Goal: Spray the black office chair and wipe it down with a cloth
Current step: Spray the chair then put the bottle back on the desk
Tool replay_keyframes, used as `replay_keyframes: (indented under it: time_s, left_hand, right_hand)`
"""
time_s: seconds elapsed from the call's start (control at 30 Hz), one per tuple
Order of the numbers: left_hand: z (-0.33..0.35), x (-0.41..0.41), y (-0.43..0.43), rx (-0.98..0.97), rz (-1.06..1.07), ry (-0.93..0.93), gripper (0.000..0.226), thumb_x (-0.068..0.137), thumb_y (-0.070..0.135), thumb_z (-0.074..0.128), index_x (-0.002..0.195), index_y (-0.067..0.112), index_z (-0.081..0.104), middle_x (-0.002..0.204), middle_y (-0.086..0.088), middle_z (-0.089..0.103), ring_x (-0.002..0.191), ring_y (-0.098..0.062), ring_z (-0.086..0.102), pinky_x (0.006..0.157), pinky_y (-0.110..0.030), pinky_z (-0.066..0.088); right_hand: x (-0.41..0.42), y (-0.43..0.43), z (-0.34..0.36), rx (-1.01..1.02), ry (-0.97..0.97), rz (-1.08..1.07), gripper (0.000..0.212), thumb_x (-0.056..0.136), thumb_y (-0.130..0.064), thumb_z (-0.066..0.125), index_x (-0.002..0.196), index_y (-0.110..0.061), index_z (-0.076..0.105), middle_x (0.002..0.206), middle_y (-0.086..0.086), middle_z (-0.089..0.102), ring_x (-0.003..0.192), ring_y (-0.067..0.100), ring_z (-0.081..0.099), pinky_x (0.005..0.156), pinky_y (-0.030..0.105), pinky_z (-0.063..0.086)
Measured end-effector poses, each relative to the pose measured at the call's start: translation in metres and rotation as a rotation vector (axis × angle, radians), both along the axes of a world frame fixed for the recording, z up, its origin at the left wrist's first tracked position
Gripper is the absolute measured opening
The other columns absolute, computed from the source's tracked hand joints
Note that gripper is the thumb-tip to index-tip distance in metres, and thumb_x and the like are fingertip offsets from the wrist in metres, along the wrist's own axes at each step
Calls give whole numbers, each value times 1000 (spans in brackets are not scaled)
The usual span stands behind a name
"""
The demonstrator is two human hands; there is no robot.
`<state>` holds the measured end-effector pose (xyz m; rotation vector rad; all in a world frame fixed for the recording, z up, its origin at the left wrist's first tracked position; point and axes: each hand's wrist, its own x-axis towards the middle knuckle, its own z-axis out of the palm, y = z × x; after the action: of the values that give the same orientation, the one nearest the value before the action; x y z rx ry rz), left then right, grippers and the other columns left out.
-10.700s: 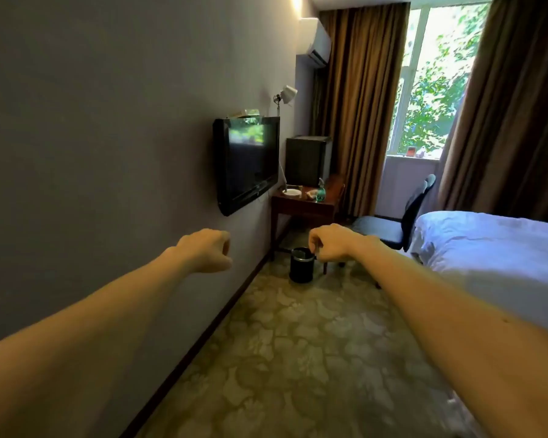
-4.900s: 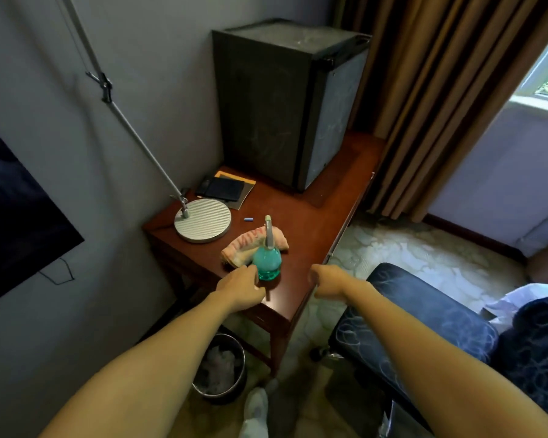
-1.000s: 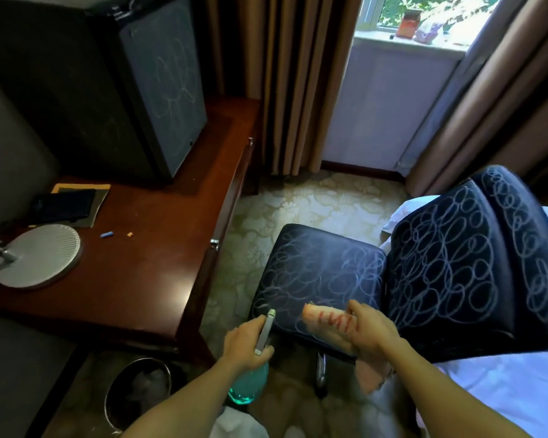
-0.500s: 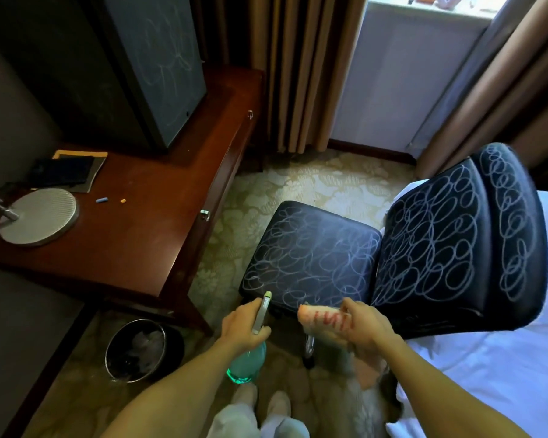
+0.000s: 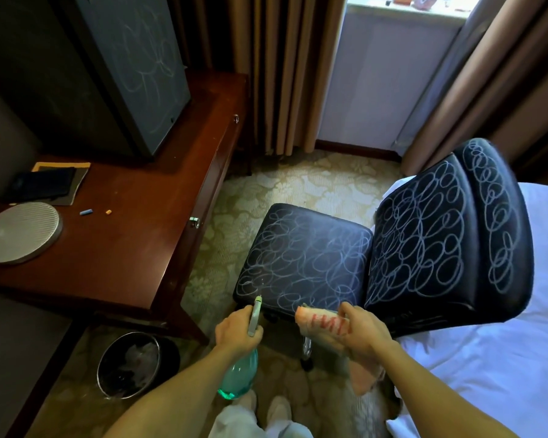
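Your left hand [image 5: 238,331] grips the teal spray bottle [image 5: 239,373] (nozzle toward the scribbled black chair [image 5: 304,257]) while your right hand [image 5: 363,331] clutches the cloth [image 5: 321,322].

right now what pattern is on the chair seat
White looping scribbles over the black chair seat, clearest in the head view.

left hand [image 5: 237,331]: forearm extended, fingers wrapped round spray bottle [image 5: 238,379] | right hand [image 5: 361,335]: fingers gripping cloth [image 5: 321,322]
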<state>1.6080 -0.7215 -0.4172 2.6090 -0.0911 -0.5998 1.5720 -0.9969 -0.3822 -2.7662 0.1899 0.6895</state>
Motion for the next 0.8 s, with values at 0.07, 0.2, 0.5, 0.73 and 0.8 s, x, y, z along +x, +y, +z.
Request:
replay_keyframes:
  time_s: [0.07,0.2,0.5,0.73,0.8]
  left_hand:
    - [-1,1,-1,29,-15,0,10,88,34,53,93,26,48,85,8,54,84,-16,60,71,-29,42]
    - [-4,-1,-2,120,-91,14,17,89,35,49,101,24,54,94,4,62,90,-19,62,74,-30,43]
    - [-7,-1,4,108,-157,208,13,82,31,52,89,20,49,86,1,55,80,-22,57,68,-30,40]
    - [-9,-9,-7,149,-226,168,24,85,38,53,103,22,54,92,3,57,95,-21,62,77,-31,45]
    - [-10,-13,-11,184,-272,174,24,83,40,55,103,27,56,99,3,64,97,-20,63,80,-30,46]
  right_hand:
    - [1,-1,-1,-5,0,1,54,69,-44,77,102,-40,35,101,-13,48,89,10,52,70,24,40]
    - [3,-1,0,-4,-2,-2,52,70,-43,77,102,-40,36,102,-12,49,88,9,52,71,24,43]
    - [3,2,3,16,-3,-21,47,73,-44,73,106,-34,42,104,-9,51,88,10,52,71,25,44]
    - [-13,-3,1,7,2,-55,43,73,-45,71,101,-34,40,99,-10,49,88,13,51,71,27,43]
    - [-18,-7,0,6,7,-76,43,73,-44,71,99,-34,39,96,-10,47,86,13,50,68,26,40]
